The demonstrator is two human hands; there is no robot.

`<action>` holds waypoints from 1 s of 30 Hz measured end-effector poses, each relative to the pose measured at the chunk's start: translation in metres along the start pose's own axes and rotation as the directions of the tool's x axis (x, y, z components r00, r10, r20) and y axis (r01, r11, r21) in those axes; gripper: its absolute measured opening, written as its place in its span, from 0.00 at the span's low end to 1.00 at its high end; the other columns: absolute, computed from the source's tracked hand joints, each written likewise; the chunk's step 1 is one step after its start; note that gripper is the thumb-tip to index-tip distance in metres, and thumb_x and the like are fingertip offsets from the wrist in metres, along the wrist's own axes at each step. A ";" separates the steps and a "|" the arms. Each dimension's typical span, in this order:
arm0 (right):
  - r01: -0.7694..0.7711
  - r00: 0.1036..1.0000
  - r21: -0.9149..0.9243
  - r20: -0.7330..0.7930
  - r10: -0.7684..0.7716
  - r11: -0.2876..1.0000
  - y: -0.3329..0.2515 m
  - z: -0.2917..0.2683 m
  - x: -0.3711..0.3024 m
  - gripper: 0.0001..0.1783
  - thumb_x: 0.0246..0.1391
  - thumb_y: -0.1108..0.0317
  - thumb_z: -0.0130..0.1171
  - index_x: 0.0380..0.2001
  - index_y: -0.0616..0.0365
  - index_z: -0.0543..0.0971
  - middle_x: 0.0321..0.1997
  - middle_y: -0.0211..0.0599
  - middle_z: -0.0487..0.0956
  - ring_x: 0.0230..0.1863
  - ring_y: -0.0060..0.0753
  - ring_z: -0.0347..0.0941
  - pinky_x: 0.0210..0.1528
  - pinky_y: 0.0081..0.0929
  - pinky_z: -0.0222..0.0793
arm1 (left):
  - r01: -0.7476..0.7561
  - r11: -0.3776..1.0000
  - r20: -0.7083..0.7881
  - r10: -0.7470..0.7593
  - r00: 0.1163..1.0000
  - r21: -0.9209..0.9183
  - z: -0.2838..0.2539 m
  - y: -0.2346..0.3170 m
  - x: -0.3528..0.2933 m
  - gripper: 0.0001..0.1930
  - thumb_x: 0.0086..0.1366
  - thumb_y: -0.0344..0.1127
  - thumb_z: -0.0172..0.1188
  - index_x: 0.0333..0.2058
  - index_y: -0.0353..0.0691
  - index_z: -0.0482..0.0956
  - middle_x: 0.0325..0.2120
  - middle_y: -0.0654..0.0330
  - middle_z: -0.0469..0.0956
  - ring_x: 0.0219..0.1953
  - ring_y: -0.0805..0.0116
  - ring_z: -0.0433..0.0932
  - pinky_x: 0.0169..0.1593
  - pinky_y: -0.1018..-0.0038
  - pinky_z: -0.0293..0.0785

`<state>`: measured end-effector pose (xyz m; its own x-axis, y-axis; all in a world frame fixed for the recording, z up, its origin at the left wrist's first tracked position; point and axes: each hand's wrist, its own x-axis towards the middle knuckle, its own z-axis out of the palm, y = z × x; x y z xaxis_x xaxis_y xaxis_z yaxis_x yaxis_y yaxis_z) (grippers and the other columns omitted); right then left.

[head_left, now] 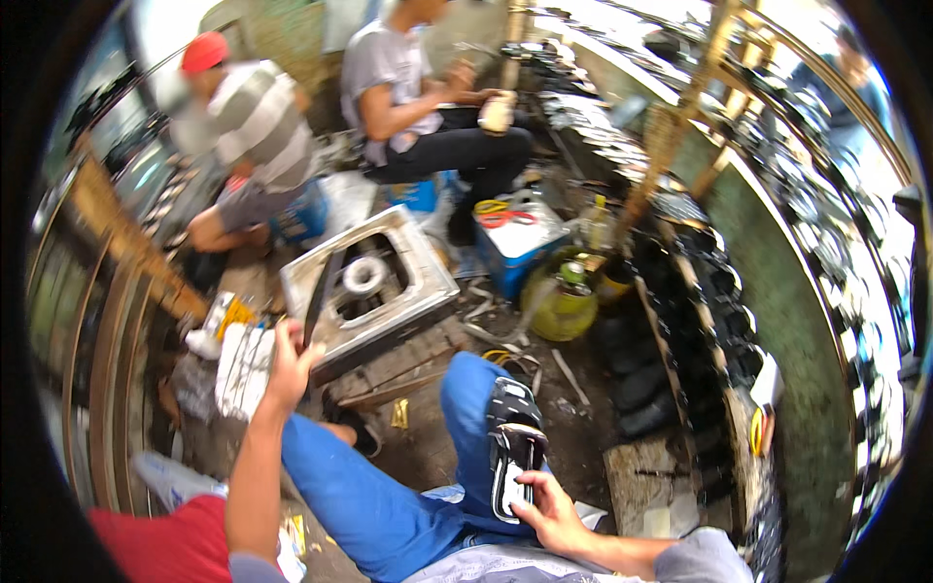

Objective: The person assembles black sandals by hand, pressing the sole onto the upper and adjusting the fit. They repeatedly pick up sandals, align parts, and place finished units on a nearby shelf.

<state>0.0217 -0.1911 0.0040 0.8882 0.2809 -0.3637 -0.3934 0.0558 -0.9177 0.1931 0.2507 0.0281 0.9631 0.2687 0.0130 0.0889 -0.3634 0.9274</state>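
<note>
My right hand point(554, 512) grips the near end of a black-and-white shoe or sandal point(518, 442), which rests along my raised right knee. Thumb and fingers press on its white part. Out to the left, my left hand point(286, 369) is raised beside the stove with its fingers closed round a long dark strip point(318, 301). That strip stands up against the stove top; blur hides what it is made of. A white bundle point(245, 367) lies just left of this hand.
Ahead is a grimy stove point(428, 284) with a pale burner ring. Scissors point(515, 219) lie on a blue box point(518, 267) near a yellow-green gas cylinder point(561, 306). Racks of dark footwear point(714, 282) line the right. Two co-workers point(262, 126) point(389, 92) sit beyond.
</note>
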 end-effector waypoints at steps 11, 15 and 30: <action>0.317 0.946 -0.625 0.266 -0.186 0.714 -0.099 -0.059 0.047 0.18 0.60 0.59 0.71 0.46 0.61 0.84 0.36 0.37 0.80 0.37 0.36 0.78 0.44 0.33 0.77 | 0.023 0.810 -0.184 0.105 0.977 0.586 0.019 -0.026 0.139 0.33 0.50 0.44 0.79 0.53 0.38 0.78 0.53 0.46 0.79 0.57 0.47 0.77 0.61 0.58 0.72; 0.340 0.930 -0.763 0.187 -0.316 0.550 -0.077 -0.066 0.075 0.36 0.56 0.53 0.73 0.59 0.65 0.74 0.50 0.51 0.78 0.54 0.51 0.74 0.58 0.43 0.71 | -0.030 0.774 -0.117 0.134 0.984 0.632 0.080 -0.005 0.177 0.39 0.48 0.48 0.80 0.58 0.43 0.77 0.62 0.47 0.71 0.68 0.46 0.64 0.71 0.55 0.61; 0.284 0.958 -0.343 0.122 -0.258 0.895 -0.121 -0.101 0.141 0.21 0.66 0.70 0.63 0.60 0.61 0.75 0.44 0.32 0.83 0.49 0.21 0.78 0.55 0.27 0.74 | -0.211 0.954 -0.068 0.230 0.971 0.213 0.049 0.068 0.111 0.27 0.73 0.51 0.61 0.63 0.42 0.72 0.38 0.52 0.83 0.39 0.57 0.84 0.43 0.61 0.82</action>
<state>0.2185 -0.2546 0.0471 0.9237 0.3717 -0.0925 -0.0181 -0.1989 -0.9799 0.3185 0.2121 0.0737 0.9381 0.2380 0.2515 -0.0646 -0.5932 0.8025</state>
